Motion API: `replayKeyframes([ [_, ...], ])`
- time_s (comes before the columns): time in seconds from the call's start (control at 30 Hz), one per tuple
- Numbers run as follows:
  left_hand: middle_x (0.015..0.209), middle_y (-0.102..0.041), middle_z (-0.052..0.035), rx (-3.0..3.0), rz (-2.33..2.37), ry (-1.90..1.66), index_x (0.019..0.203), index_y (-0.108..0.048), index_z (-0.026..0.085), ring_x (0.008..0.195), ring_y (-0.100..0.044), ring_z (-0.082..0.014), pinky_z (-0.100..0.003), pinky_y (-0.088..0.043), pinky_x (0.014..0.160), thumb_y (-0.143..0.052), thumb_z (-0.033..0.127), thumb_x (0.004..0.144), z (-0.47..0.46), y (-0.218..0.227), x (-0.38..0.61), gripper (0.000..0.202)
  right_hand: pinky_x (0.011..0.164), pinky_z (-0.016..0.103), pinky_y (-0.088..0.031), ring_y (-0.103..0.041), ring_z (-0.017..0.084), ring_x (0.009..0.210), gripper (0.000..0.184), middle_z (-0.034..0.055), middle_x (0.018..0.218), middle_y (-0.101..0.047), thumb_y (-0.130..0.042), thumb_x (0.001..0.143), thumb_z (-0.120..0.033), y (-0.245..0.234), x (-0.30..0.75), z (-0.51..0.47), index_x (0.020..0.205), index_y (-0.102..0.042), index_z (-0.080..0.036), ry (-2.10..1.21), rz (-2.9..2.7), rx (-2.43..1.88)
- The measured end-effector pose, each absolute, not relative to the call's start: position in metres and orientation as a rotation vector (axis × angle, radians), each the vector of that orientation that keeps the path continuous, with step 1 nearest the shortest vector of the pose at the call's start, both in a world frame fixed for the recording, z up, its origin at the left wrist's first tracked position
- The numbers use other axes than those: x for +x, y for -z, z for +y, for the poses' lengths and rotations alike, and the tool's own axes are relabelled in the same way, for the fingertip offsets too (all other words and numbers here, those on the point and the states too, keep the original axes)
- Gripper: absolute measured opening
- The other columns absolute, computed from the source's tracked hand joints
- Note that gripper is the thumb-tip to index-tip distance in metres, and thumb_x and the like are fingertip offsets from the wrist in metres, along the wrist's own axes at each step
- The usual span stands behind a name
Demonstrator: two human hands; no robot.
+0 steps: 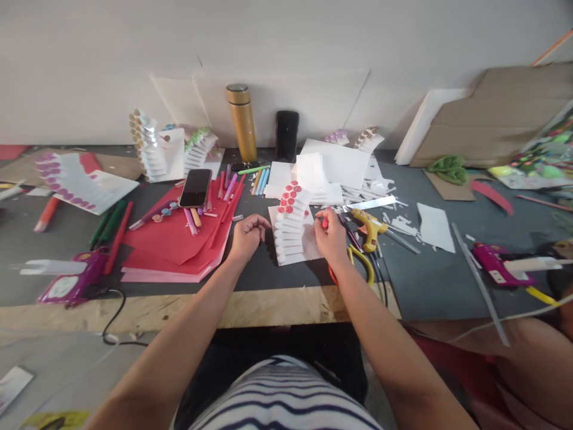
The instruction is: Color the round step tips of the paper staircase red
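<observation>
In front of me lies a white card (308, 242) carrying a curved fan of white paper strips (290, 234). The strips' left ends have white round tips, and red discs (290, 197) cover the upper ones. My left hand (248, 237) is loosely closed beside the card's left edge, with nothing visible in its fingers. At the card's right edge, my right hand (332, 237) pinches a small red piece (325, 222), largely covered by the fingers. Just right of that hand are a yellow hot glue gun (369, 229) and yellow-handled scissors (369, 266).
Red paper sheets (154, 236) with a phone (195, 189) and rolled paper sticks lie left. Purple glue guns (74, 278) rest at both sides, with trailing cords. A gold flask (242, 122) and a black device (287, 134) stand behind. Another person's leg (528, 352) shows lower right.
</observation>
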State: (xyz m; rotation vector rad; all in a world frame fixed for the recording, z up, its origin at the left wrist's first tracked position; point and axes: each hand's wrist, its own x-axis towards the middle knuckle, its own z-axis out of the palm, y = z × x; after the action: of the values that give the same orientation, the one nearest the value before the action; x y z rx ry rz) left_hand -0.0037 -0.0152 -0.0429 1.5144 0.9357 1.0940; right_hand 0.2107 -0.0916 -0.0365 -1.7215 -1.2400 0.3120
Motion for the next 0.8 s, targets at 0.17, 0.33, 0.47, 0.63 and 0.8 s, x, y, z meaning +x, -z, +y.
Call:
replayKeyframes([
  [0.17,0.046,-0.049,0.0046,1.518,0.935,-1.094,0.071,-0.064,0.016,0.046,-0.045,-0.0094,-0.021,-0.033,0.050,-0.039,0.010,0.056,-0.0148,0.0441,-0.0039,0.030,0.066,0.027,-0.043,-0.056,0.014,0.062,0.018,-0.0042,0.068,-0.047,-0.048,0.087,-0.031,0.0339,0.2098,-0.0920,0.099,-0.057,-0.022,-0.312,-1.235,-1.728],
  [0.33,0.046,-0.049,0.0047,1.518,0.939,-1.091,0.071,-0.065,0.017,0.045,-0.045,-0.0097,-0.021,-0.033,0.050,-0.039,0.011,0.055,-0.0147,0.0445,-0.0040,0.030,0.066,0.027,-0.043,-0.056,0.015,0.061,0.017,-0.0043,0.067,-0.047,-0.049,0.086,-0.030,0.0330,0.2093,-0.0916,0.098,-0.057,-0.023,-0.312,-1.233,-1.730],
  [0.47,0.046,-0.050,0.0045,1.523,0.931,-1.088,0.071,-0.065,0.017,0.046,-0.046,-0.0100,-0.021,-0.034,0.051,-0.039,0.011,0.056,-0.0145,0.0451,-0.0047,0.030,0.065,0.027,-0.043,-0.056,0.015,0.060,0.016,-0.0039,0.067,-0.048,-0.049,0.085,-0.030,0.0344,0.2096,-0.0912,0.098,-0.057,-0.023,-0.311,-1.233,-1.731],
  [0.63,0.046,-0.050,0.0045,1.532,0.928,-1.091,0.072,-0.065,0.017,0.046,-0.045,-0.0097,-0.021,-0.034,0.052,-0.039,0.011,0.057,-0.0148,0.0439,-0.0049,0.030,0.066,0.027,-0.043,-0.058,0.014,0.061,0.017,-0.0035,0.069,-0.049,-0.048,0.086,-0.030,0.0361,0.2096,-0.0910,0.099,-0.057,-0.023,-0.309,-1.236,-1.732],
  [0.8,0.046,-0.050,0.0044,1.534,0.931,-1.098,0.071,-0.065,0.017,0.046,-0.046,-0.0096,-0.021,-0.034,0.051,-0.038,0.011,0.056,-0.0153,0.0413,-0.0043,0.031,0.066,0.027,-0.044,-0.059,0.015,0.062,0.017,-0.0044,0.067,-0.047,-0.047,0.087,-0.029,0.0361,0.2090,-0.0910,0.099,-0.056,-0.022,-0.300,-1.245,-1.732],
])
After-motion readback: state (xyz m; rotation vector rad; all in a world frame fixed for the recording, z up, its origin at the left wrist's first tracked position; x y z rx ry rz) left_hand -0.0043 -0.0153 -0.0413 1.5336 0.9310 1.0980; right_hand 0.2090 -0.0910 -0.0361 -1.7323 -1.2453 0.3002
